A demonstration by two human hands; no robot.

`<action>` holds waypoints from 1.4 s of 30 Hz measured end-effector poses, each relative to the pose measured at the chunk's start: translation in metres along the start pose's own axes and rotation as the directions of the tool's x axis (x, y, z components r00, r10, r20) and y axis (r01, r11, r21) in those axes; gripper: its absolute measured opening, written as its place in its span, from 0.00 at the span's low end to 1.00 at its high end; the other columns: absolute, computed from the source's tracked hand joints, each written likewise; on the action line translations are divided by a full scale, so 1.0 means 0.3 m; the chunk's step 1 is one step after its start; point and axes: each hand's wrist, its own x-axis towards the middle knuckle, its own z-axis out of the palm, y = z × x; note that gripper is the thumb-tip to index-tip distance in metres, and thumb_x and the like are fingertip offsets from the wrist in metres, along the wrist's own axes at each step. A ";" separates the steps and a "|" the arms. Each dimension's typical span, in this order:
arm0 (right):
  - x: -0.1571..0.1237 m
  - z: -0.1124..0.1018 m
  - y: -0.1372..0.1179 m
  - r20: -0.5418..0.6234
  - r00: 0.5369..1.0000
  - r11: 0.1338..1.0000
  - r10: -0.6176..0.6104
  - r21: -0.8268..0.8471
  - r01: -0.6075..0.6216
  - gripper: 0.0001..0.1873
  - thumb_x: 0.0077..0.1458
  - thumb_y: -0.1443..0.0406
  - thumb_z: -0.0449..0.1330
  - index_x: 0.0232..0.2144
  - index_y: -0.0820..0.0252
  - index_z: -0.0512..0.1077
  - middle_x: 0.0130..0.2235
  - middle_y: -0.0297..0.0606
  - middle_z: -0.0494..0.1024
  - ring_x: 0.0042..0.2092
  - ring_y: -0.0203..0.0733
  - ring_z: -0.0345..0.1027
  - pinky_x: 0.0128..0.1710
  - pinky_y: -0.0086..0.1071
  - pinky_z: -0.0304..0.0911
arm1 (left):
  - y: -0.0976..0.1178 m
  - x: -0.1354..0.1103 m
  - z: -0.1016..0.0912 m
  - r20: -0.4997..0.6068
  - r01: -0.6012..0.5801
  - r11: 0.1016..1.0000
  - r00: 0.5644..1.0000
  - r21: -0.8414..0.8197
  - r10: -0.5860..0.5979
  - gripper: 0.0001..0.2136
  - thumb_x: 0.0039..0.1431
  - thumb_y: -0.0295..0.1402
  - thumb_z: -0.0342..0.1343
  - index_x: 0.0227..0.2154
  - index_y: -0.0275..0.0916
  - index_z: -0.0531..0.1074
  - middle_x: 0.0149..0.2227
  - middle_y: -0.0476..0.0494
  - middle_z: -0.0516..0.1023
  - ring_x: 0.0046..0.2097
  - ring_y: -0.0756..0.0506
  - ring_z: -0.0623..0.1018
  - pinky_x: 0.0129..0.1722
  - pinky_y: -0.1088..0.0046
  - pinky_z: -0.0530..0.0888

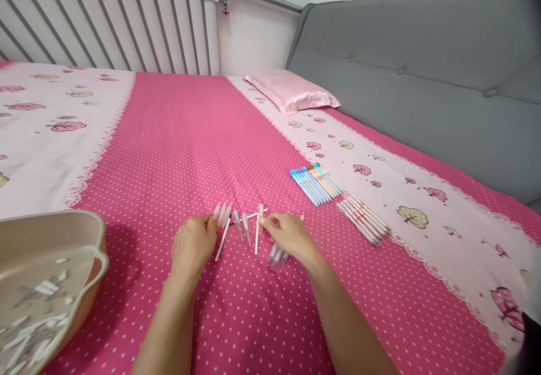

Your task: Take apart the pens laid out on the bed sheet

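Note:
My left hand (193, 245) rests knuckles-up on the pink dotted bedsheet (181, 138), fingers curled around a few pale pink pen caps (222, 213) that stick out past them. My right hand (288, 235) pinches a thin white pen part near a pink cap (261, 212), and several clear pen barrels (276, 255) poke out beneath it. Loose clear and white pen parts (245, 228) lie on the sheet between the two hands.
A row of blue and orange pens (316, 183) and a row of white pens (363, 220) lie to the right. A beige basin (84, 239) holding several white pieces sits at the lower left. A pink pillow (291, 90) and grey headboard (422, 65) stand behind.

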 end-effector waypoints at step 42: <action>-0.010 0.000 -0.082 -0.083 0.995 0.667 0.061 0.744 0.021 0.14 0.36 0.61 0.70 0.25 0.63 0.74 0.25 0.32 0.74 0.27 0.31 0.66 0.30 0.27 0.63 | 0.160 -0.100 -0.012 -0.156 -0.266 0.832 0.964 -0.487 0.217 0.10 0.50 0.41 0.58 0.30 0.40 0.75 0.26 0.48 0.78 0.27 0.47 0.75 0.27 0.71 0.69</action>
